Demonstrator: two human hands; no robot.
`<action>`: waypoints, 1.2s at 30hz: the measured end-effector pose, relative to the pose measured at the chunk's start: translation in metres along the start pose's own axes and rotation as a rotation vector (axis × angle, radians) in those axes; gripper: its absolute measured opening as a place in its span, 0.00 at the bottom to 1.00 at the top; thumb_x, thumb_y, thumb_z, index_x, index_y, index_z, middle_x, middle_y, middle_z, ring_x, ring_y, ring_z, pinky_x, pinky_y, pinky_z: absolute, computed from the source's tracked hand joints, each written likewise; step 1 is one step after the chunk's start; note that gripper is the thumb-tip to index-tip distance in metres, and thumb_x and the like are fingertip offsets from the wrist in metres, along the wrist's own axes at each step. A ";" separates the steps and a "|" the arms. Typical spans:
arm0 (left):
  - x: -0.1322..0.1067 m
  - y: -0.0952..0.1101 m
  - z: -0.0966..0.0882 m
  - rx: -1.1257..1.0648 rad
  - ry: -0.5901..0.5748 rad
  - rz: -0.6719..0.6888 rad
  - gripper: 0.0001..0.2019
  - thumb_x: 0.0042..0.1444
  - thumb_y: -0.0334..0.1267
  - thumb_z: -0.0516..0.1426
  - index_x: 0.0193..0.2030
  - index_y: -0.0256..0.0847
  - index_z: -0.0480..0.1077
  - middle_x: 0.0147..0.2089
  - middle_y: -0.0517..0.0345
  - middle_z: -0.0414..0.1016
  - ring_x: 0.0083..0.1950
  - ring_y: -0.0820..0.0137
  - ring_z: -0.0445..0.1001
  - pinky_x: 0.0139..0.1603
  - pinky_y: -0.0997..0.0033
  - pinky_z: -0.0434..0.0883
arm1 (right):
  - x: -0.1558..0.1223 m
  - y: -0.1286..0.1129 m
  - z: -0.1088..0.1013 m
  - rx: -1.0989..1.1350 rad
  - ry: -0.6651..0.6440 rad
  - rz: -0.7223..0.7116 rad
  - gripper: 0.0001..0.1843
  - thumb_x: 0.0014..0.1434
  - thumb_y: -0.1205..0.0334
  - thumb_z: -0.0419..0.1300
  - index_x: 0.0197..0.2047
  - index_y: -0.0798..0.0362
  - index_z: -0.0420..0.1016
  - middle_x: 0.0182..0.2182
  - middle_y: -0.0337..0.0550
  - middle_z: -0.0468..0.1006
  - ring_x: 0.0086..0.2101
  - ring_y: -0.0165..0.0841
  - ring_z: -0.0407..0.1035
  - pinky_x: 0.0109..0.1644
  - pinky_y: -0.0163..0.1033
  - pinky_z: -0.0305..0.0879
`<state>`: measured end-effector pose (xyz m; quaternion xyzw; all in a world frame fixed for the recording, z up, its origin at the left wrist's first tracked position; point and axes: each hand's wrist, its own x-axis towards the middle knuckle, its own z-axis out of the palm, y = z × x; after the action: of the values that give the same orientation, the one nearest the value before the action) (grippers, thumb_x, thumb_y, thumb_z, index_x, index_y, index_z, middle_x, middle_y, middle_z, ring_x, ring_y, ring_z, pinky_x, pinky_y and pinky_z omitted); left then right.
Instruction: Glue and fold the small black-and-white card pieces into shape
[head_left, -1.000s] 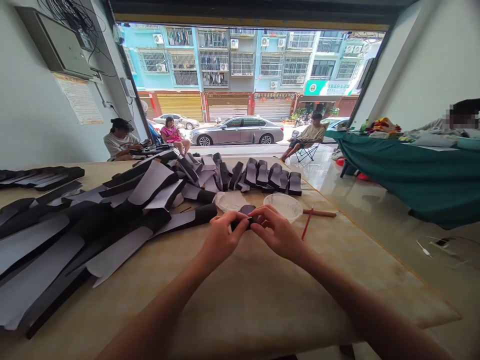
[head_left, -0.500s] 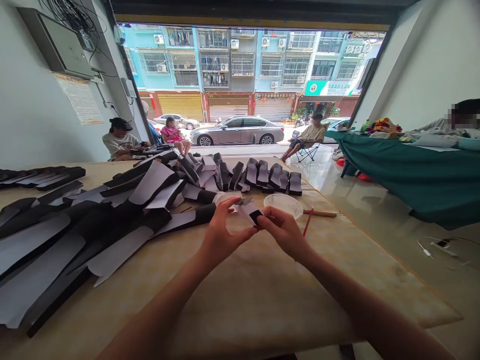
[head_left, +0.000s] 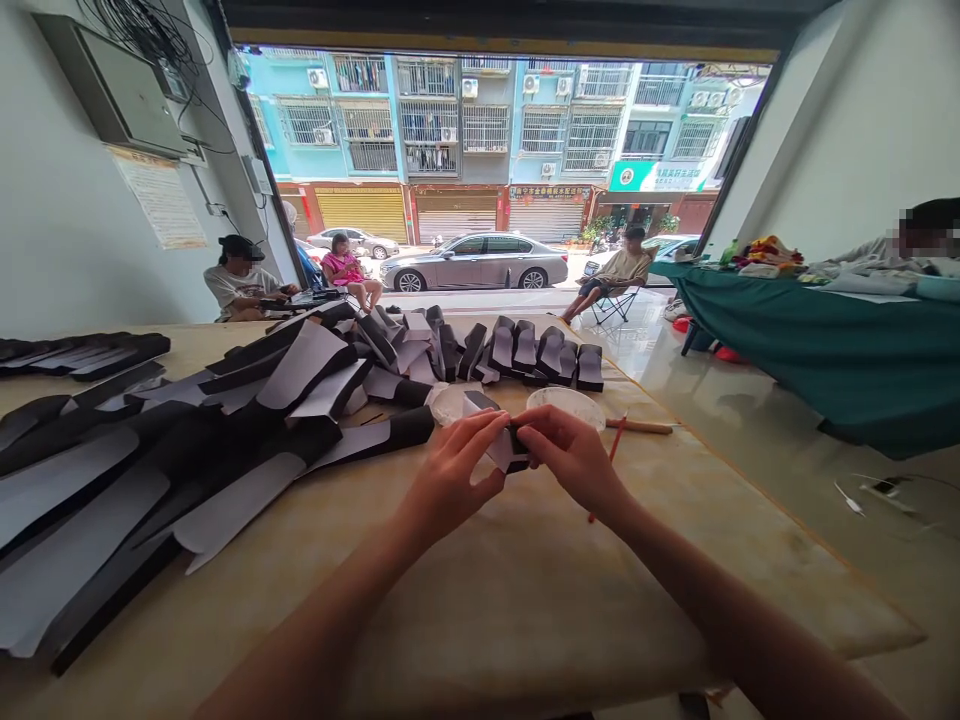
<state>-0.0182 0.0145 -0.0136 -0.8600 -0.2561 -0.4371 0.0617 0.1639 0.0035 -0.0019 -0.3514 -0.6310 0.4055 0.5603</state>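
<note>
Head view: a small black foam piece with white paper backing (head_left: 504, 448) is pinched between both hands above the table.

It is gripped narrowly by the left hand (head_left: 450, 482), with fingertips on the paper, and by the right hand (head_left: 572, 455), closed on the black end. It is judged light, soft and easily bent, best held by the thicker black part. A white dish (head_left: 566, 405) is set just beyond, and long backed foam strips (head_left: 240, 510) are piled leftward on the tabletop (head_left: 480, 610).
</note>
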 end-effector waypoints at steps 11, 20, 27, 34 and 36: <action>-0.003 -0.003 0.005 -0.053 -0.014 0.054 0.32 0.52 0.26 0.57 0.64 0.45 0.56 0.55 0.48 0.69 0.58 0.62 0.68 0.57 0.57 0.71 | 0.001 0.004 0.002 -0.103 0.052 -0.004 0.07 0.52 0.58 0.62 0.31 0.52 0.72 0.23 0.36 0.73 0.24 0.28 0.66 0.28 0.34 0.63; -0.004 -0.003 0.007 -0.013 -0.020 0.086 0.32 0.53 0.27 0.57 0.65 0.45 0.55 0.54 0.49 0.69 0.57 0.62 0.68 0.55 0.57 0.72 | 0.000 0.005 0.003 -0.118 0.050 0.048 0.09 0.54 0.55 0.60 0.31 0.52 0.71 0.20 0.34 0.71 0.23 0.28 0.64 0.26 0.34 0.59; -0.003 -0.001 0.007 -0.028 -0.022 0.044 0.30 0.53 0.29 0.58 0.63 0.44 0.57 0.53 0.50 0.70 0.55 0.64 0.69 0.55 0.60 0.72 | -0.002 0.007 0.003 -0.221 0.098 -0.008 0.08 0.57 0.57 0.56 0.33 0.53 0.72 0.24 0.38 0.73 0.26 0.29 0.66 0.30 0.35 0.63; -0.002 0.003 0.004 -0.054 -0.019 -0.011 0.27 0.52 0.28 0.58 0.59 0.43 0.60 0.53 0.50 0.70 0.56 0.64 0.69 0.57 0.61 0.70 | -0.001 0.007 0.000 -0.264 0.088 -0.007 0.07 0.57 0.58 0.55 0.31 0.52 0.68 0.21 0.35 0.70 0.23 0.29 0.65 0.28 0.35 0.62; -0.002 0.004 0.004 -0.081 -0.028 -0.030 0.27 0.51 0.27 0.58 0.58 0.42 0.59 0.53 0.50 0.71 0.56 0.64 0.69 0.58 0.60 0.70 | -0.001 0.006 0.002 -0.312 0.081 -0.018 0.08 0.58 0.58 0.54 0.30 0.51 0.67 0.20 0.35 0.70 0.23 0.29 0.65 0.29 0.35 0.61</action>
<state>-0.0142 0.0119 -0.0173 -0.8639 -0.2519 -0.4358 0.0169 0.1625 0.0049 -0.0075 -0.4444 -0.6664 0.2831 0.5275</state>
